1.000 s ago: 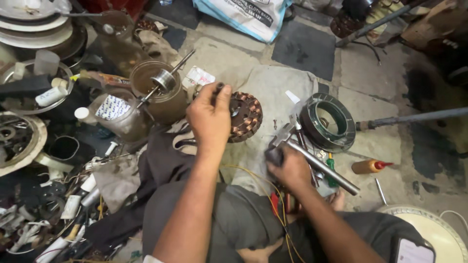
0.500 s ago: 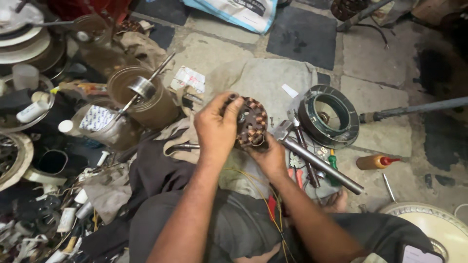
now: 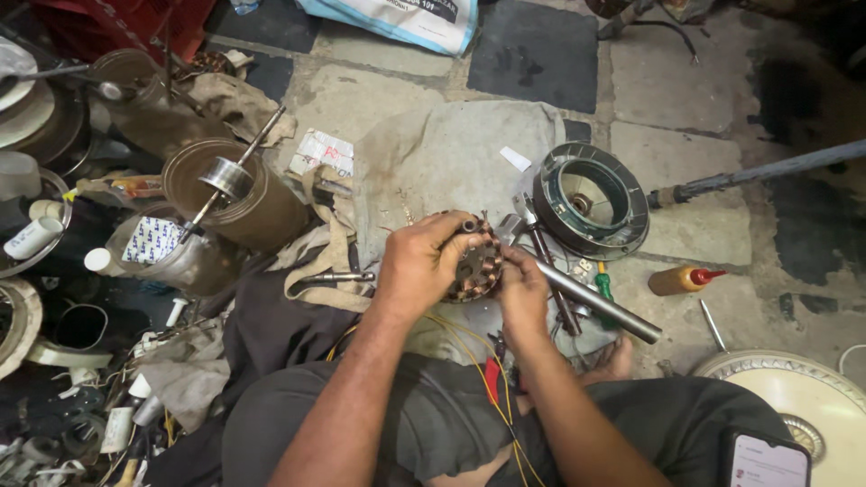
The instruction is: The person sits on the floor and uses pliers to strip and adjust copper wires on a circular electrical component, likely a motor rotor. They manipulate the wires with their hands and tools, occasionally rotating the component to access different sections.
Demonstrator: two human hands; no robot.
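A round motor stator with copper windings [image 3: 476,264] is held up between both hands above a grey cloth [image 3: 451,158]. My left hand [image 3: 419,261] grips its left rim and top, fingers curled over the edge. My right hand [image 3: 523,290] holds its right lower side. Thin yellow wires [image 3: 478,361] trail from the stator down over my lap.
A round metal motor housing [image 3: 591,185] lies to the right, with a steel pipe [image 3: 600,302] and screwdrivers beside it. A small oil bottle with a red tip [image 3: 681,280] lies further right. A brown cylinder with a shaft [image 3: 234,194], cans and assorted parts crowd the left.
My right hand let go of the steel pipe and came over to the stator. My left hand lifted the stator nearer to me. Both hands now hold it.
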